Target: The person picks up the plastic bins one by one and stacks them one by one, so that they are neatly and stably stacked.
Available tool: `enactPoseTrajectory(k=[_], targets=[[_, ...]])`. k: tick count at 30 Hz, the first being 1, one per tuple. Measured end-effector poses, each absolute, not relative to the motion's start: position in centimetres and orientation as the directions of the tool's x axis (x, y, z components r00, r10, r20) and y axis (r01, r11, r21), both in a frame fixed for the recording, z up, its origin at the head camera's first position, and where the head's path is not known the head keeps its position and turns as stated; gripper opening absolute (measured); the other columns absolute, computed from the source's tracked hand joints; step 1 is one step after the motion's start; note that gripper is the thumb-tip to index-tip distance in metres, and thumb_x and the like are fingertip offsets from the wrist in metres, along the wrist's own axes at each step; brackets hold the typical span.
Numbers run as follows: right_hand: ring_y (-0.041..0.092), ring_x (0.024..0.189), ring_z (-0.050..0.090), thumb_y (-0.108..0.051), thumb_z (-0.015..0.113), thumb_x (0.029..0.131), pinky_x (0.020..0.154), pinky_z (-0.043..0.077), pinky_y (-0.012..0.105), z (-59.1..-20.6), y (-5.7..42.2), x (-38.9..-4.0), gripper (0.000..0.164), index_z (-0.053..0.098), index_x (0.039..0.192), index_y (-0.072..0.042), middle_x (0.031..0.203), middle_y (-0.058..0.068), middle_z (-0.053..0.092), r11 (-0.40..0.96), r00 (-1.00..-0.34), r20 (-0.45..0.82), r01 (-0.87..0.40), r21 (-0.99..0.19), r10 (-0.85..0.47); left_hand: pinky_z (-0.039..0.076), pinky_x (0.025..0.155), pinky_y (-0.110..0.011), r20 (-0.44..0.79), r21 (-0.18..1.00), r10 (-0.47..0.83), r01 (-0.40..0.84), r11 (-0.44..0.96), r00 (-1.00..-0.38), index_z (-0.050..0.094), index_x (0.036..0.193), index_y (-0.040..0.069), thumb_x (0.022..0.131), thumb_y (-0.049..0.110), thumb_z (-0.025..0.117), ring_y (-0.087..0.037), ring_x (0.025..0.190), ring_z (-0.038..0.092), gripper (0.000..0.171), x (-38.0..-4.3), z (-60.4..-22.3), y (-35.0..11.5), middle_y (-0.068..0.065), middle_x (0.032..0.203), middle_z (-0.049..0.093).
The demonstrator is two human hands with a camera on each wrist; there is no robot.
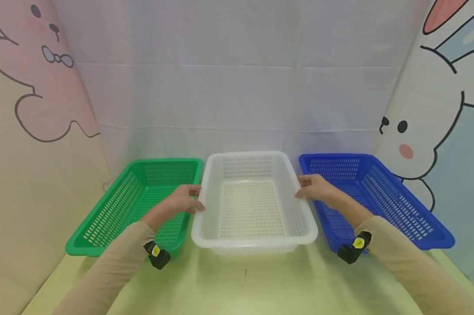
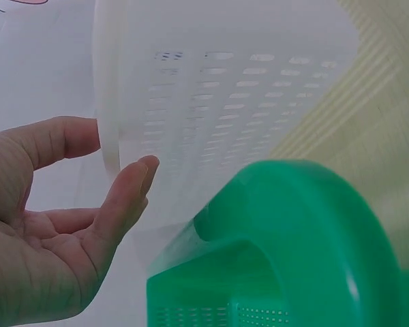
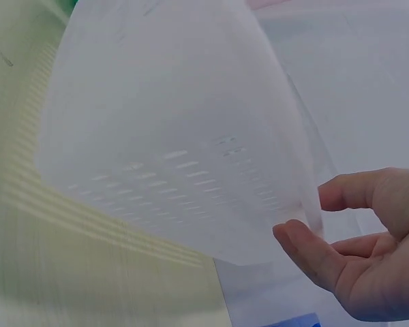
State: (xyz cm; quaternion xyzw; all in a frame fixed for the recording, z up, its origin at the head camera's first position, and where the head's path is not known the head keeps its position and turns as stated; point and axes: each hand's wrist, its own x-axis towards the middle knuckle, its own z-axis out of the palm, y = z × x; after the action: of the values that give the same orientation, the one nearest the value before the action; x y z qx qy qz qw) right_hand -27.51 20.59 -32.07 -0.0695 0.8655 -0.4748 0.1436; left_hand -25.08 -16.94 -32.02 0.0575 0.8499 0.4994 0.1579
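A white plastic basket [image 1: 254, 243] with slotted walls stands in the middle of the head view, nothing inside it. My left hand [image 1: 180, 201] holds its left rim, thumb on the inner side and fingertips under the lip, as the left wrist view also shows. On the opposite side my right hand [image 1: 320, 190] grips the right rim in the same way. Seen from the right wrist, the white basket's wall [image 3: 170, 116] slants above the table, and the fingertips [image 3: 296, 235] touch its outer face.
To the left sits a green basket [image 1: 75, 248], its edge close beside the white one. A blue basket [image 1: 437, 238] lies to the right. All rest on a pale green table [image 1: 244, 291], backed by a white cloth [image 1: 237, 96] with printed cloth at both sides.
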Motion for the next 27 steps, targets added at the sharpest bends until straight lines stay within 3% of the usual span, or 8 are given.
enactPoseTrajectory(k=[13, 27], targets=[[0.037, 0.121, 0.041, -0.005, 0.06, 0.082, 0.098, 0.037, 0.047, -30.8, 19.3, -26.9, 0.066, 0.028, 0.139, 0.005, 0.136, 0.025, 0.038, 0.441, -0.975, -0.153, 0.067, -0.895, -0.164, 0.05, 0.082, -0.041, -0.173, 0.869, 0.228, -0.039, 0.493, -0.958, 0.026, 0.14, -0.002, 0.077, 0.005, 0.065, -0.037, 0.113, 0.049, 0.074, -25.0, -30.9, -18.2, -0.023, 0.135, 0.037], [0.032, 0.124, 0.039, -0.006, 0.059, 0.084, 0.104, 0.031, 0.042, -30.1, 17.4, -25.5, 0.063, 0.029, 0.139, 0.004, 0.138, 0.021, 0.038, 0.202, -0.99, -0.102, 0.081, -0.976, -0.095, 0.039, 0.095, -0.048, -0.11, 0.912, 0.235, -0.004, 0.411, -0.966, 0.026, 0.143, 0.007, 0.079, 0.006, 0.062, -0.036, 0.124, 0.037, 0.074, -25.1, -29.4, -20.8, -0.02, 0.141, 0.031]])
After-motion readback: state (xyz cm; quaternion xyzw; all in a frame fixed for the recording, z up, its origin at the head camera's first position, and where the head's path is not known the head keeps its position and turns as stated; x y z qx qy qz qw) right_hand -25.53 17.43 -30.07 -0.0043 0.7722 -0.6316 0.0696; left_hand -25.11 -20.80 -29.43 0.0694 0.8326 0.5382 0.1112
